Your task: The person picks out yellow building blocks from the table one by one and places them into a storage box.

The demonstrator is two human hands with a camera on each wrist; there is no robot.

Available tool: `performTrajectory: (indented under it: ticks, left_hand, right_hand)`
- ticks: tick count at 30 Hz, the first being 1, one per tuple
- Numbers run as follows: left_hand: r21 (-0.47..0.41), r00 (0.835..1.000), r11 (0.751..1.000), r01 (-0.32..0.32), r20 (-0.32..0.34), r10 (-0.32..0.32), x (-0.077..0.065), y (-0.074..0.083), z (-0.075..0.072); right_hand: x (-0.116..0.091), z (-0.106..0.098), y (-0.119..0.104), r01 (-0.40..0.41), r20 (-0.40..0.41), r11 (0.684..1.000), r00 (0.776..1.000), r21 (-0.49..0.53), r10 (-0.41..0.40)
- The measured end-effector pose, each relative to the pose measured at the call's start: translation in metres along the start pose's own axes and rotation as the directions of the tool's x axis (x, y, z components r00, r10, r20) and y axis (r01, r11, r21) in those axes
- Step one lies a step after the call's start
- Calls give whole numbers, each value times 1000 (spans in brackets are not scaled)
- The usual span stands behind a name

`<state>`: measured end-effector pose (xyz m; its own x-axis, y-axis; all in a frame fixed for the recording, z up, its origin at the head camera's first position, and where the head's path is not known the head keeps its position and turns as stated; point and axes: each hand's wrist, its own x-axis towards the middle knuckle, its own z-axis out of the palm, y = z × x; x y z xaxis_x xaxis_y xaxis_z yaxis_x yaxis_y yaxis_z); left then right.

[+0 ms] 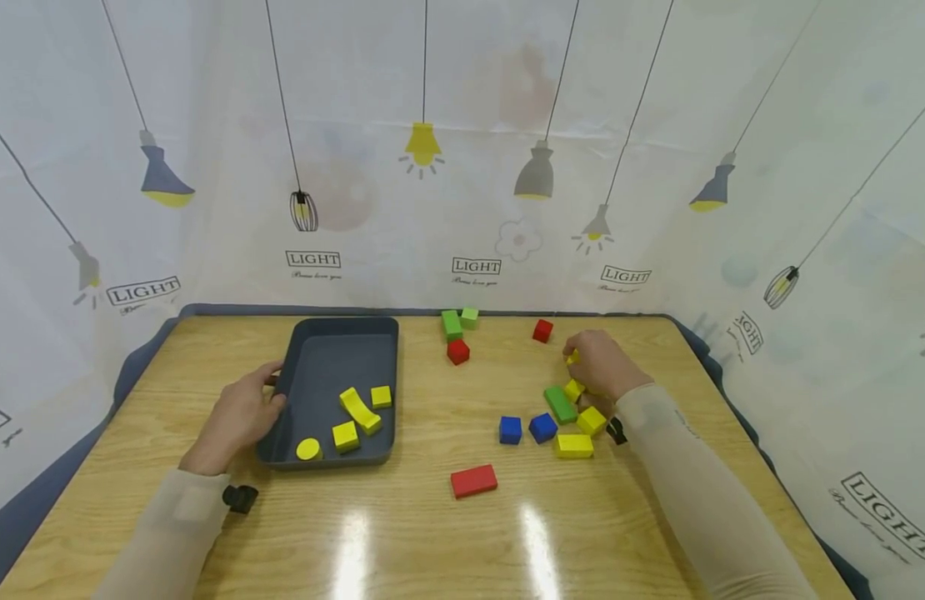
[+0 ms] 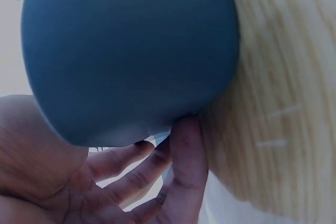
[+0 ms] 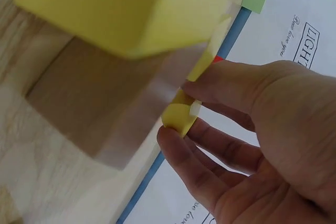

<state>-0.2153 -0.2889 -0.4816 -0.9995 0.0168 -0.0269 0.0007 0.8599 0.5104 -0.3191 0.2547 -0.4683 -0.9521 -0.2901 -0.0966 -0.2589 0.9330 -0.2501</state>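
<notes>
My left hand (image 1: 241,421) grips the left wall of a dark grey tray (image 1: 338,358); in the left wrist view a fingertip (image 2: 187,135) presses against the tray's side. Inside the tray lie a yellow bridge-shaped block (image 1: 360,412), two yellow cubes and a yellow round block (image 1: 308,450). Over on the right, my right hand (image 1: 603,367) pinches a small yellow block (image 3: 178,118) with a rounded face between thumb and fingers. Just below that hand are another yellow block (image 1: 574,390), a green block (image 1: 560,405) and a plain wooden block (image 3: 100,98), partly hidden in the head view.
Near the right forearm sit two blue cubes (image 1: 511,430) and more yellow blocks (image 1: 574,447). A red oblong block (image 1: 473,482) lies toward the front. Green blocks (image 1: 452,325) and red cubes (image 1: 458,352) stand farther back. Behind the table hangs a printed curtain (image 1: 477,200).
</notes>
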Motion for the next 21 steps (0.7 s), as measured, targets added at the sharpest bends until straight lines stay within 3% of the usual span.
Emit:
performTrajectory:
  ticks: [21]
  left_hand:
    - [-9, 1000, 1000, 11, 5, -11, 1, -3, 1]
  right_hand:
    - [-4, -6, -36, 77, -89, 997, 993, 2, -77]
